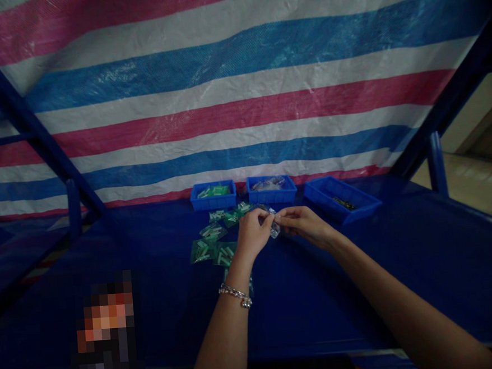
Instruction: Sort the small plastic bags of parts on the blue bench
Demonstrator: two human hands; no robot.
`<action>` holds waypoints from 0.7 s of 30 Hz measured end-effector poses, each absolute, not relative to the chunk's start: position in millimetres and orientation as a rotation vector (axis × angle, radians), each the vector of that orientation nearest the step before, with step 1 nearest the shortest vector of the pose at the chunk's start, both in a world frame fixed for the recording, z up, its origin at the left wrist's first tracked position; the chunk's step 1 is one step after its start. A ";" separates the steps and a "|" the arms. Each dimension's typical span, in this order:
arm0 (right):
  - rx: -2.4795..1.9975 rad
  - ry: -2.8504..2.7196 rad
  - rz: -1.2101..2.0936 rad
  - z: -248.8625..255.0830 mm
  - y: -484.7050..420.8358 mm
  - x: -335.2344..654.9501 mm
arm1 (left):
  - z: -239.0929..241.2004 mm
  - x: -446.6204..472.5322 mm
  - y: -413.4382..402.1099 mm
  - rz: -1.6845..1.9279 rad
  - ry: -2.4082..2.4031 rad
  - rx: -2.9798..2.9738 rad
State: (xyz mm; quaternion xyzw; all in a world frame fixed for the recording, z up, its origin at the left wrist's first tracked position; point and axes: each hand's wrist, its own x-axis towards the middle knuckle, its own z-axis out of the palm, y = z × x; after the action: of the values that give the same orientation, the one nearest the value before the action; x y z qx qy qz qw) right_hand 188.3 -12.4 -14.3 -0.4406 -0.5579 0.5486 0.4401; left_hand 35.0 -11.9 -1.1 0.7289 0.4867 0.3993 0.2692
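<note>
A small clear plastic bag [275, 231] is pinched between my two hands above the middle of the table. My left hand [255, 229], with bracelets on its wrist, closes thumb and fingers on the bag's left side. From the right, my right hand [303, 223] grips its upper edge with the fingertips. What the bag contains is too small to make out. Several green-tinted plastic packets [225, 254] with pale stick-like pieces inside lie to the left of my left hand, some partly hidden by that hand and forearm.
Along the back of the blue table [321, 303] stand a blue bin with green packets [213, 201], a blue bin with clear bags [272, 196] and a tilted blue bin with small dark pieces [359, 210]. A striped sheet [241, 112] hangs behind; blue frame posts [437, 162] flank the table.
</note>
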 end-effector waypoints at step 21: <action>-1.067 -1.379 1.379 -16.8 -11.2 188.4 | 1.5 36.5 -13.6 1.092 1.326 2.009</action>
State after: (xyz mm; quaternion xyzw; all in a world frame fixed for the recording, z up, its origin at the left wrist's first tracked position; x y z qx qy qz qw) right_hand 188.4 -11.2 -16.8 -0.4301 -0.5561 0.5561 0.4434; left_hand 36.5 -13.6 1.5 0.7366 0.4863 0.4003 0.2464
